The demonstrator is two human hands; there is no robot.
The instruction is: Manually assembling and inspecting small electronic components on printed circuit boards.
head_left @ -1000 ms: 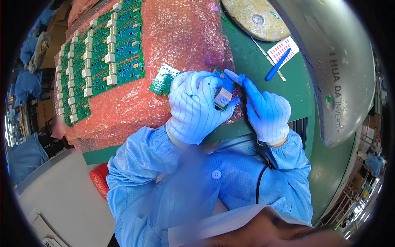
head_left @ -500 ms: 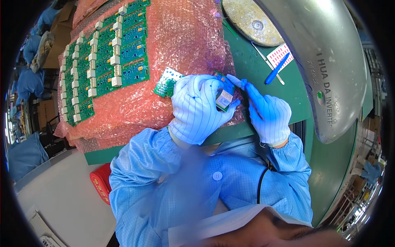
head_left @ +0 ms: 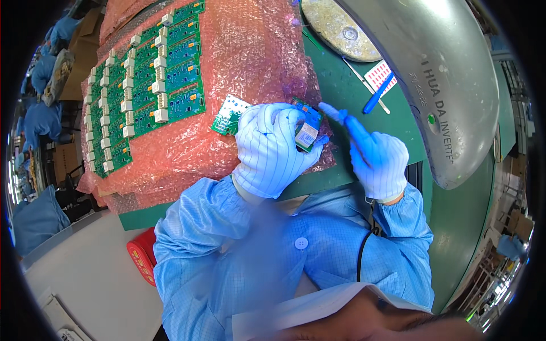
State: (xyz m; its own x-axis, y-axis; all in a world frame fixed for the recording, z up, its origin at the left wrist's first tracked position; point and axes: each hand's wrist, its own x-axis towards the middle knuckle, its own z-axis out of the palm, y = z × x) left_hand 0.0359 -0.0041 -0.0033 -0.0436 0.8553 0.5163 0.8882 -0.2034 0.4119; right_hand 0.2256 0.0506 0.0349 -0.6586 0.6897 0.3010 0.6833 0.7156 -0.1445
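My left hand, in a white striped glove, is closed round a small circuit board. A pale label shows on the board, and its upper end looks blue. On the other side of this hand a green and whitish circuit board piece sticks out; the hand hides whether the two are joined. My right hand is gloved too and is apart from the board, just to its right. Its forefinger stretches up and left toward the board's upper end, the other fingers are bent, and I see nothing held.
Pink bubble wrap covers much of the green table, with rows of green circuit boards on it. A blue pen-like tool lies by a label sheet. A round stained plate and a large grey lamp housing stand at right.
My right hand has drawn back a little to the right, its forefinger now apart from the board. My left hand holds the board as before. The whole view has shifted slightly.
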